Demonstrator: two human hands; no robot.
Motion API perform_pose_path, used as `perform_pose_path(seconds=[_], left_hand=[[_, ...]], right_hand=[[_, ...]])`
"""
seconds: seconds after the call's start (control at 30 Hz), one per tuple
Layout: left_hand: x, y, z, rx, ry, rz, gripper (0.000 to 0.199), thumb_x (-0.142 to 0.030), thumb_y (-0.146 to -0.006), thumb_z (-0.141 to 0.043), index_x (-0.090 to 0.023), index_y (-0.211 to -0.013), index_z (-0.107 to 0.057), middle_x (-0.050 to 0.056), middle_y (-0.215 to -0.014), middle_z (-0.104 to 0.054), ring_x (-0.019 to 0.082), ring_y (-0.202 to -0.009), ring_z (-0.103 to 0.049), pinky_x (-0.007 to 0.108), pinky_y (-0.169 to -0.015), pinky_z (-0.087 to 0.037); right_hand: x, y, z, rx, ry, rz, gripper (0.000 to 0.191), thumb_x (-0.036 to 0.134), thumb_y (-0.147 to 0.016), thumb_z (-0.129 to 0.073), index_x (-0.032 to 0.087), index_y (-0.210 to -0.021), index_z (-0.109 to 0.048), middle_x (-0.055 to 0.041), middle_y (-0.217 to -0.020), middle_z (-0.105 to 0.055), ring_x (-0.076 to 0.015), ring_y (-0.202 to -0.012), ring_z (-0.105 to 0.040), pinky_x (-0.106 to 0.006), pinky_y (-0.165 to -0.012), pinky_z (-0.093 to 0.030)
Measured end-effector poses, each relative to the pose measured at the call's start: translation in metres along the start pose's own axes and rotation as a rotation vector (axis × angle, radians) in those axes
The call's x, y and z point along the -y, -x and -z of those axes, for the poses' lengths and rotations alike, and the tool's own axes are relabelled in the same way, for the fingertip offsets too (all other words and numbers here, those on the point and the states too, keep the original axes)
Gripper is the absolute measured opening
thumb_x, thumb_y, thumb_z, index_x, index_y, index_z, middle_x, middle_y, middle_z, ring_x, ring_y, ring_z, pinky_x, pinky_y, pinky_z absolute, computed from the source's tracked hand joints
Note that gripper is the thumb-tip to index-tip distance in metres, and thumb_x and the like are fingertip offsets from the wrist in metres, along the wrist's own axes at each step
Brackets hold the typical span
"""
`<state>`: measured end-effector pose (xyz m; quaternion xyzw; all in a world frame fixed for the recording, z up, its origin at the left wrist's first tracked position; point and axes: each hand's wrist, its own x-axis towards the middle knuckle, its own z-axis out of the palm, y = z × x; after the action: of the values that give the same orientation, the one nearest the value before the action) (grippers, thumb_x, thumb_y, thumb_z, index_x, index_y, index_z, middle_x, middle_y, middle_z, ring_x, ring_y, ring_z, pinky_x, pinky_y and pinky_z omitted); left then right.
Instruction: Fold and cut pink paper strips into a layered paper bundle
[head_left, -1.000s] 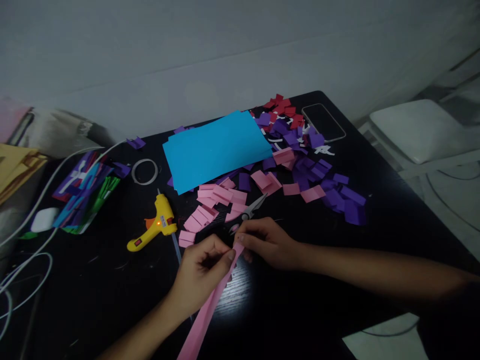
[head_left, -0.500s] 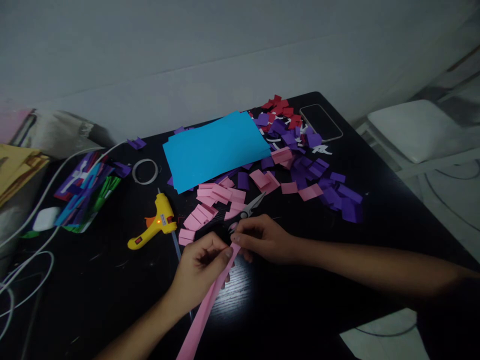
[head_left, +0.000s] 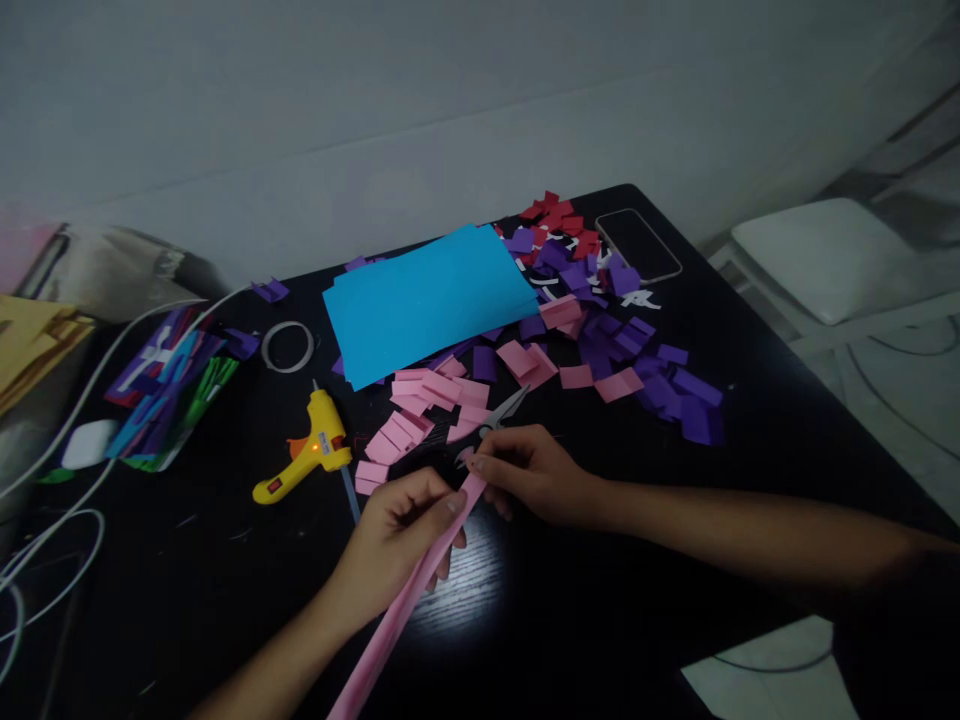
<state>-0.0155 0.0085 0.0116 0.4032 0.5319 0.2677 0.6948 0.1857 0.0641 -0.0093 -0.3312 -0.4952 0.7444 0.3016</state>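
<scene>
Dim light falls on a black table (head_left: 480,590) with visible wood grain, beside a pale wall (head_left: 420,120); a white seat (head_left: 817,260) stands to the right. The pink paper strip (head_left: 409,603) is long and narrow (matte, dulled by shadow), slanting over the table's near part. The left hand (head_left: 397,540) and right hand (head_left: 536,475), 2 thumbs pressing, pinch its far end.

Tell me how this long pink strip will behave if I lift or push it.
The pink strip looks like thin paper, so it's probably light. Being long and narrow, it would likely sag if lifted by one end. Pushed lengthwise, it may buckle in the stretch running below the left hand.
</scene>
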Motion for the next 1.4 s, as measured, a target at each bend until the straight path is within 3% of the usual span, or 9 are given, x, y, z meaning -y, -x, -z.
perform_pose_path(seconds=[0.4, 0.6, 0.73, 1.17, 1.4], left_hand=[[-0.003, -0.002, 0.003, 0.012, -0.032, -0.077, 0.034, -0.044, -0.092, -0.072, -0.016, -0.076, -0.059, -0.001, -0.066, -0.068, 0.008, -0.046, -0.060, 0.016, -0.041, -0.047], [-0.006, -0.003, 0.001, 0.019, -0.060, -0.130, 0.032, -0.041, -0.090, -0.073, -0.017, -0.075, -0.061, -0.001, -0.065, -0.067, 0.008, -0.046, -0.058, 0.017, -0.039, -0.046], [-0.004, -0.002, 0.000, 0.010, -0.099, -0.163, 0.029, -0.038, -0.092, -0.072, -0.016, -0.076, -0.063, -0.001, -0.066, -0.067, 0.008, -0.046, -0.058, 0.016, -0.040, -0.045], [0.002, -0.003, 0.003, -0.008, -0.015, -0.088, 0.031, -0.041, -0.091, -0.073, -0.016, -0.079, -0.062, 0.001, -0.069, -0.069, 0.009, -0.047, -0.061, 0.017, -0.043, -0.050], [0.004, -0.003, 0.002, -0.008, -0.003, -0.108, 0.034, -0.043, -0.089, -0.075, -0.015, -0.077, -0.061, 0.001, -0.067, -0.068, 0.009, -0.045, -0.060, 0.018, -0.041, -0.049]], right_hand=[[0.001, 0.000, 0.000, -0.044, 0.010, 0.034, 0.041, 0.051, -0.094, -0.069, 0.016, -0.074, -0.062, 0.0038, -0.055, -0.058, -0.0092, -0.048, -0.054, -0.022, -0.049, -0.042], [-0.004, -0.001, 0.001, 0.069, -0.091, -0.042, 0.036, 0.046, -0.081, -0.083, 0.015, -0.088, -0.067, 0.0029, -0.060, -0.066, -0.0127, -0.052, -0.064, -0.024, -0.053, -0.052], [-0.007, -0.002, 0.002, 0.128, -0.142, -0.060, 0.037, 0.043, -0.075, -0.089, 0.014, -0.084, -0.067, 0.0011, -0.063, -0.069, -0.0137, -0.055, -0.067, -0.025, -0.054, -0.054], [0.001, -0.004, 0.004, -0.045, -0.120, -0.005, 0.032, 0.041, -0.080, -0.086, 0.014, -0.086, -0.069, 0.0030, -0.058, -0.066, -0.0110, -0.049, -0.062, -0.021, -0.050, -0.048], [0.001, -0.004, 0.002, 0.081, -0.196, -0.057, 0.033, 0.040, -0.078, -0.087, 0.014, -0.080, -0.067, 0.0021, -0.060, -0.068, -0.0116, -0.049, -0.065, -0.021, -0.048, -0.053]])
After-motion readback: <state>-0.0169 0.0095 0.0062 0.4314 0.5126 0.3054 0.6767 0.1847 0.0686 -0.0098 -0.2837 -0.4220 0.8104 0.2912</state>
